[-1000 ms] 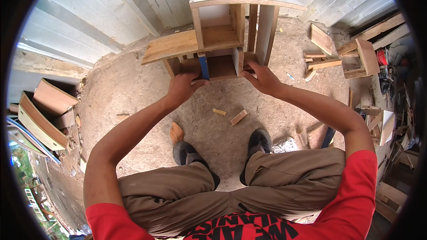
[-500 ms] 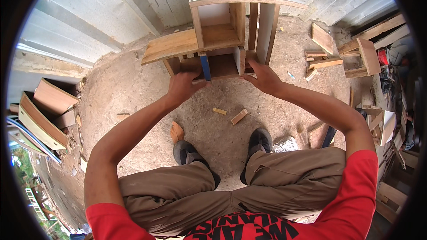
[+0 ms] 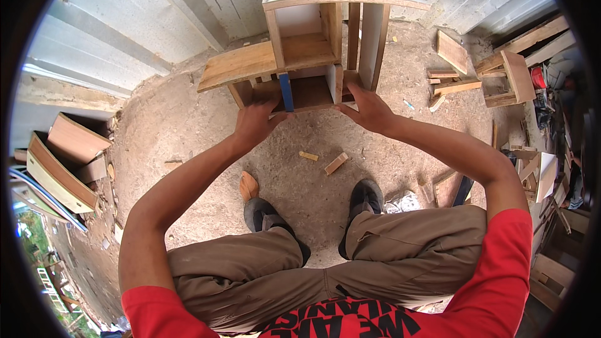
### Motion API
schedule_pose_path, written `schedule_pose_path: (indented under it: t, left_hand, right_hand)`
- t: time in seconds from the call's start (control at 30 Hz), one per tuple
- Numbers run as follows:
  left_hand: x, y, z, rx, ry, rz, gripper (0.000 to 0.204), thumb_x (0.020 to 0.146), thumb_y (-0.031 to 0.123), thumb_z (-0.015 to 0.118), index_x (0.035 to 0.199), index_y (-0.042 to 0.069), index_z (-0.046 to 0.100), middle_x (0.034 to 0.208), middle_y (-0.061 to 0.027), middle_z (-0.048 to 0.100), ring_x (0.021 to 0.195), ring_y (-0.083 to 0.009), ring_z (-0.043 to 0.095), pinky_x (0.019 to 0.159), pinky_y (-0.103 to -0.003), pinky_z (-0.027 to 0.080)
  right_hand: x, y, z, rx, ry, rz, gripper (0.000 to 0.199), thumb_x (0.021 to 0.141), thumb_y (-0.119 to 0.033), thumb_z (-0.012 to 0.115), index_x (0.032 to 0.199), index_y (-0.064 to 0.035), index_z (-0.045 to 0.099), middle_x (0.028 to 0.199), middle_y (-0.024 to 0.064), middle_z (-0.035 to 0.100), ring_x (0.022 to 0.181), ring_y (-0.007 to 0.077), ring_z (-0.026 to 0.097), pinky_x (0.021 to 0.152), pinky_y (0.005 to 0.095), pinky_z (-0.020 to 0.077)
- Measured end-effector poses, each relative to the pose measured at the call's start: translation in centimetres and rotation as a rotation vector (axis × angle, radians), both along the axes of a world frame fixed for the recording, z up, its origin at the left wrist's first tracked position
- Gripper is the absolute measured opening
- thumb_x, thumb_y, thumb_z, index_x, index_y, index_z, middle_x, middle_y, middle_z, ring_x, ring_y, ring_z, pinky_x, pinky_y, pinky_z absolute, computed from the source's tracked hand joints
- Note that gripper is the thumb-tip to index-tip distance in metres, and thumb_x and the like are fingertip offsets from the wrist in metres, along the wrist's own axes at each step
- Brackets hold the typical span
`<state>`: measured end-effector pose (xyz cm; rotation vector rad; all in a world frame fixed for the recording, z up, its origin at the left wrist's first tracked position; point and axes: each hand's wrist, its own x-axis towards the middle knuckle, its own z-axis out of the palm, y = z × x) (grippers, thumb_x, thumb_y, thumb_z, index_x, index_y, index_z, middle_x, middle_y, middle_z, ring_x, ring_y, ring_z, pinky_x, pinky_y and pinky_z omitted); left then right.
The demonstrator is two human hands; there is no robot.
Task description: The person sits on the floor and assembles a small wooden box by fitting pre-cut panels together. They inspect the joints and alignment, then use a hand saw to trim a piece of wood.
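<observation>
In front of me stands a small wooden shelf unit with several open compartments, a pale top board and a step-like board out to the left. A blue strip faces one of its lower uprights. My left hand grips the low front edge left of that strip, its fingers reaching into the lower left compartment and its thumb along the edge. Right of the lower middle compartment, my right hand holds the same low edge, with fingers partly hidden inside the unit.
Two small wood offcuts and a dry leaf lie on the floor between the unit and my shoes. Corrugated metal wall rises behind. Wooden panels lean at the left; wood scraps and a box-like wooden frame lie right.
The shelf unit appears very slightly further left in the view, and the surroundings shift a little too. Both hands keep their hold on the low front edge.
</observation>
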<state>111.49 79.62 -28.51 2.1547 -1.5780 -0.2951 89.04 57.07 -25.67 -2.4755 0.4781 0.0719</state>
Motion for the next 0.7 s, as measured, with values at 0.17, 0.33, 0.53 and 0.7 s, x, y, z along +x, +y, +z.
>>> schedule_pose_path:
  t: [0.17, 0.33, 0.53, 0.7]
  left_hand:
    - [-0.2, -0.1, 0.6, -0.008, 0.006, -0.008, 0.037, 0.088, 0.032, 0.074, 0.115, 0.007, 0.067, 0.098, -0.0153, 0.073, 0.09, -0.0369, 0.07, 0.075, -0.046, 0.056]
    - [0.0, 0.0, 0.2, -0.06, -0.067, -0.065, 0.051, 0.089, 0.046, 0.071, 0.118, 0.004, 0.067, 0.091, -0.0172, 0.072, 0.086, -0.036, 0.07, 0.071, -0.046, 0.055]
    - [0.1, 0.0, -0.4, -0.028, -0.073, -0.045, 0.052, 0.09, 0.048, 0.069, 0.118, 0.004, 0.067, 0.084, -0.0182, 0.071, 0.077, -0.0356, 0.07, 0.066, -0.046, 0.056]
    - [0.3, 0.1, -0.8, -0.058, -0.098, -0.055, 0.053, 0.091, 0.048, 0.068, 0.121, 0.005, 0.065, 0.084, -0.0182, 0.071, 0.077, -0.0361, 0.07, 0.065, -0.046, 0.056]
  right_hand:
    - [-0.4, 0.1, -0.7, -0.001, -0.06, -0.001, 0.063, 0.1, -0.04, 0.058, 0.14, 0.0035, 0.039, 0.121, 0.0299, 0.06, 0.113, 0.0461, 0.06, 0.094, 0.0518, 0.0484]
    - [-0.9, 0.9, -1.6, -0.002, -0.26, 0.003, 0.056, 0.102, -0.036, 0.057, 0.139, 0.0027, 0.041, 0.122, 0.0284, 0.06, 0.116, 0.0444, 0.058, 0.097, 0.0502, 0.0472]
    - [-0.9, 0.8, -3.3, 0.03, -0.297, -0.016, 0.051, 0.102, -0.033, 0.056, 0.134, 0.0036, 0.045, 0.124, 0.0279, 0.057, 0.119, 0.044, 0.054, 0.098, 0.0504, 0.0442]
    - [-0.5, 0.8, -3.9, -0.031, -0.259, 0.009, 0.05, 0.102, -0.034, 0.056, 0.132, 0.0045, 0.046, 0.118, 0.027, 0.055, 0.112, 0.0451, 0.054, 0.095, 0.0518, 0.0438]
